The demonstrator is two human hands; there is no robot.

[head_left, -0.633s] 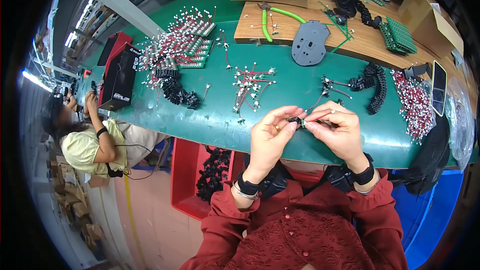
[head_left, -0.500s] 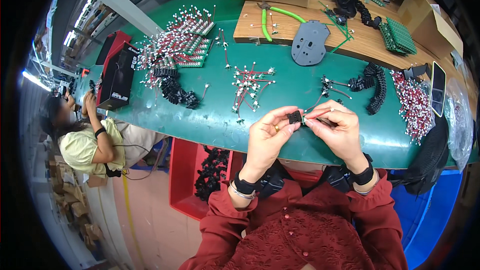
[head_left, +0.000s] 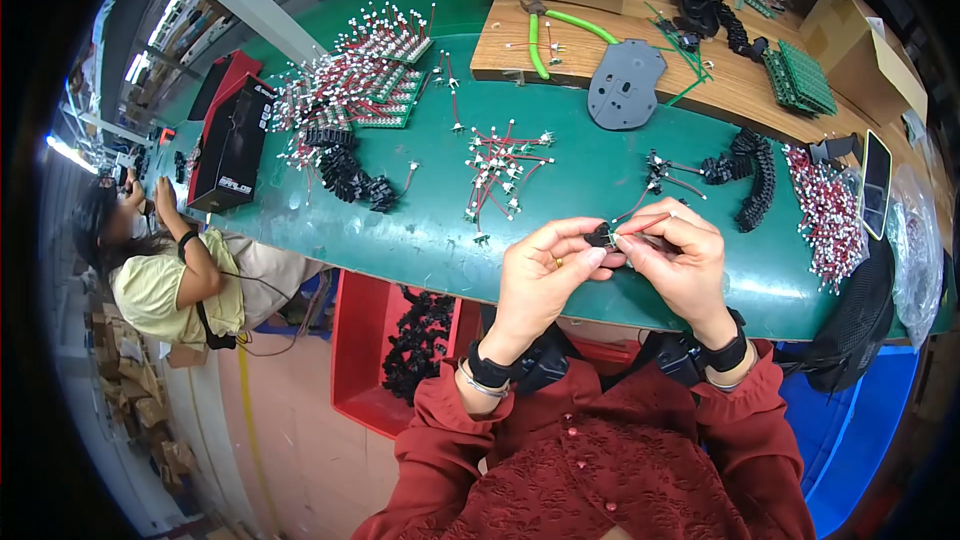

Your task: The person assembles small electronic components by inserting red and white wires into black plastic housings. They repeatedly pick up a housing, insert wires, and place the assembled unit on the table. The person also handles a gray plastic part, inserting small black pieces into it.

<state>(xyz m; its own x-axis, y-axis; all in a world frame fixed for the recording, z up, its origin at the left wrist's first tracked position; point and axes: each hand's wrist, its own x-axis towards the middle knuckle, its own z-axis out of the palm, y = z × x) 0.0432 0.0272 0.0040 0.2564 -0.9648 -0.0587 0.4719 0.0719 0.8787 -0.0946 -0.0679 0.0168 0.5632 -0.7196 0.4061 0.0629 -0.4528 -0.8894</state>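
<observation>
Both hands meet over the near side of the green table (head_left: 420,245): the left hand (head_left: 545,278) has thumb and fingers closed on a small black part (head_left: 600,233), and the right hand (head_left: 682,258) pinches a small wired piece (head_left: 615,238) against it, its red wire (head_left: 652,223) lying across the fingers. Whether the two pieces are seated together is too small to tell. Good work here likely means holding the black part firm with the left, keeping the wired piece square to it, and pressing on its body rather than tugging the wire.

Just beyond the fingertips, another red lead (head_left: 632,204) runs down from a small wired cluster (head_left: 658,176) and could snag. A curved black chain (head_left: 757,185) and a dense wire heap (head_left: 828,225) bound the right side. Leftward, tabletop lies below the loose wired pile (head_left: 498,168), giving the easier room for moving. The near edge (head_left: 468,297) runs beneath the left hand, with a red bin (head_left: 352,380) below it.
</observation>
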